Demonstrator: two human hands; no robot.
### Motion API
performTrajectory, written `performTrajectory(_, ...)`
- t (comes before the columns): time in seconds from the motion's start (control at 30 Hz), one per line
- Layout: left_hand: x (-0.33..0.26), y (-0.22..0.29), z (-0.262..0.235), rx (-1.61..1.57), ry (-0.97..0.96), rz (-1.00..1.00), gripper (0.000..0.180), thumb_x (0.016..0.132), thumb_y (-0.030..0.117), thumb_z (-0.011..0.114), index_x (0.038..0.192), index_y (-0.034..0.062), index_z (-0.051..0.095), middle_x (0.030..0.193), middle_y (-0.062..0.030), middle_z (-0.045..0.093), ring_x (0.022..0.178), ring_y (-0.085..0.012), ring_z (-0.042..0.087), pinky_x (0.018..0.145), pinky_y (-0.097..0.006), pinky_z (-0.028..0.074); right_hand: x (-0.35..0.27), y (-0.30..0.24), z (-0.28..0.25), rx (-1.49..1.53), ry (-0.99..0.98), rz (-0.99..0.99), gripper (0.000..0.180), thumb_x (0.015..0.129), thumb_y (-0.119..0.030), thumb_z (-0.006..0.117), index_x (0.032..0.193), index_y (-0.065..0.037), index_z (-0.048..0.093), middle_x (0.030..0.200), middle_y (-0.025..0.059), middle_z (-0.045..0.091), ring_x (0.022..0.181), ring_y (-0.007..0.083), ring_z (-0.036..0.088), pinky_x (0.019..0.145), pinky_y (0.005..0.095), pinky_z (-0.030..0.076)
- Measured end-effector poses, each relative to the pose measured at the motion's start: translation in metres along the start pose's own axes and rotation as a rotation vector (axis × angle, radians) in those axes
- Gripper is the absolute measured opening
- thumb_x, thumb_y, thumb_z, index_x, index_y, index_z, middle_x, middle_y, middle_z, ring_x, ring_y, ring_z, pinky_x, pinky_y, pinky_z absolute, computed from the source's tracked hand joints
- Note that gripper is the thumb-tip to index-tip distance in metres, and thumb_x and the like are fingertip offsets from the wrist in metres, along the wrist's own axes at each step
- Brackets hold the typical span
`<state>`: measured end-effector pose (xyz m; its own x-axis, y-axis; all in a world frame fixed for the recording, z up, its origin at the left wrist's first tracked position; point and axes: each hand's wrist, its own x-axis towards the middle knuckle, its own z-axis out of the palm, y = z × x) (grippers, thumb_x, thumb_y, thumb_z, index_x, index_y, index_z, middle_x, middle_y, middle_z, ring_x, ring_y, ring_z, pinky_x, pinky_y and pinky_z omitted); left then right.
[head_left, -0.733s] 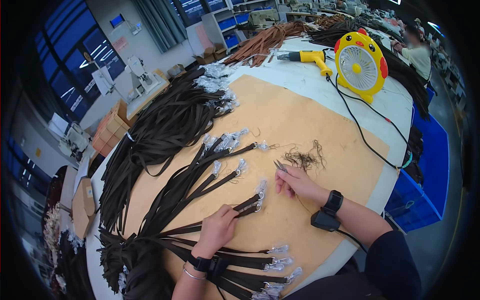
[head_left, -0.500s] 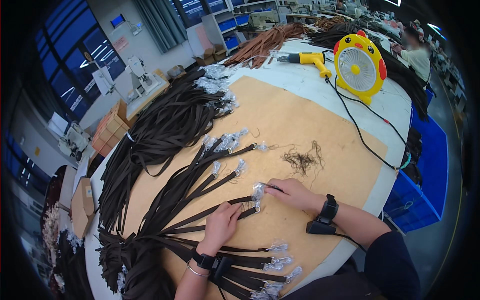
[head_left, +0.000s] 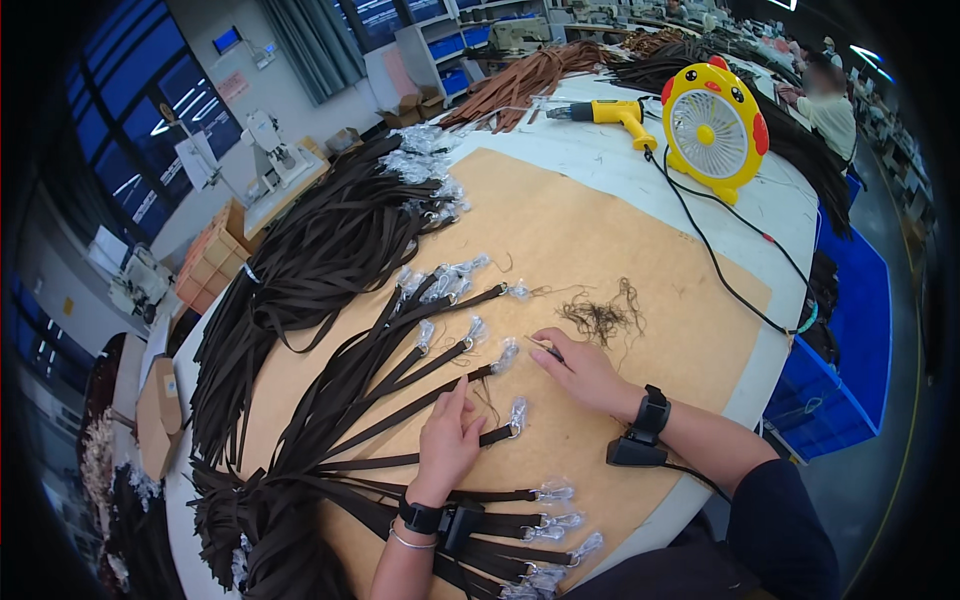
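My left hand (head_left: 447,437) lies flat, fingers spread, pinning a dark strap (head_left: 400,420); my right hand (head_left: 582,370) pinches a small tool (head_left: 548,349). Thread scraps (head_left: 600,318) lie far right; many straps remain.

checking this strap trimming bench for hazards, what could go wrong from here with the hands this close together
The right hand holds a small pointed tool close to the left hand, which presses a dark strap; a slip could nick the fingers. The loose thread clump lies beside the work and might snag on the wrapped strap ends. The black cable crossing the board could catch the right forearm.
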<state>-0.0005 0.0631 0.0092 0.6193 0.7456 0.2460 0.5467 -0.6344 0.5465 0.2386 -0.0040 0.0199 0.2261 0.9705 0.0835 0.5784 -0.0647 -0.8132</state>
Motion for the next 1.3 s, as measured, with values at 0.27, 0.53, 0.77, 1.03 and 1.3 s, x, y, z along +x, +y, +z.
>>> performTrajectory(0.27, -0.015, 0.031, -0.025, -0.116, -0.097, -0.170, 0.048, 0.079, 0.005, 0.077, 0.125, 0.0063, 0.062, 0.090, -0.0065, 0.061, 0.067, -0.0154, 0.061, 0.060, -0.029, 0.050, -0.022, -0.017, 0.003, -0.150, -0.054, -0.424, 0.029, 0.100, -0.035, 0.054, 0.109, -0.010, 0.067, 0.089, 0.0100, 0.066, 0.076, 0.0302, 0.066, 0.066, 0.0393, 0.053)
performTrajectory(0.53, -0.009, 0.029, -0.024, -0.076, -0.208, 0.068, 0.036, 0.082, 0.020, 0.076, 0.115, 0.0113, 0.064, 0.084, -0.0057, 0.060, 0.064, -0.0221, 0.058, 0.060, -0.033, 0.049, -0.031, -0.012, 0.005, -0.326, -0.107, -0.549, 0.025, 0.097, -0.036, 0.058, 0.106, -0.014, 0.067, 0.079, 0.0067, 0.063, 0.066, 0.0281, 0.066, 0.058, 0.0394, 0.053)
performTrajectory(0.77, 0.010, 0.017, -0.028, -0.128, -0.397, 0.039, 0.023, 0.081, 0.014, 0.079, 0.093, 0.0043, 0.063, 0.066, -0.0018, 0.053, 0.059, -0.0109, 0.048, 0.055, -0.026, 0.042, -0.033, -0.007, 0.012, -0.310, -0.149, -0.631, 0.024, 0.097, -0.035, 0.058, 0.103, -0.013, 0.066, 0.081, 0.0073, 0.064, 0.067, 0.0278, 0.067, 0.058, 0.0397, 0.053)
performTrajectory(1.03, 0.008, 0.018, -0.026, -0.195, -0.355, 0.004, 0.021, 0.080, 0.010, 0.080, 0.090, 0.0028, 0.063, 0.066, -0.0017, 0.054, 0.057, -0.0088, 0.047, 0.054, -0.026, 0.042, -0.033, -0.006, 0.013, -0.356, -0.203, -0.646, 0.025, 0.098, -0.032, 0.056, 0.101, -0.009, 0.063, 0.085, 0.0107, 0.063, 0.071, 0.0298, 0.068, 0.059, 0.0409, 0.052)
performTrajectory(1.3, 0.007, 0.025, -0.029, 0.051, -0.260, 0.227, 0.023, 0.080, 0.021, 0.077, 0.086, 0.0052, 0.061, 0.076, -0.0104, 0.061, 0.066, -0.0309, 0.062, 0.058, -0.040, 0.048, -0.032, -0.007, 0.015, -0.364, -0.199, -0.653, 0.026, 0.098, -0.033, 0.056, 0.100, -0.008, 0.062, 0.085, 0.0110, 0.063, 0.069, 0.0301, 0.067, 0.059, 0.0411, 0.052)
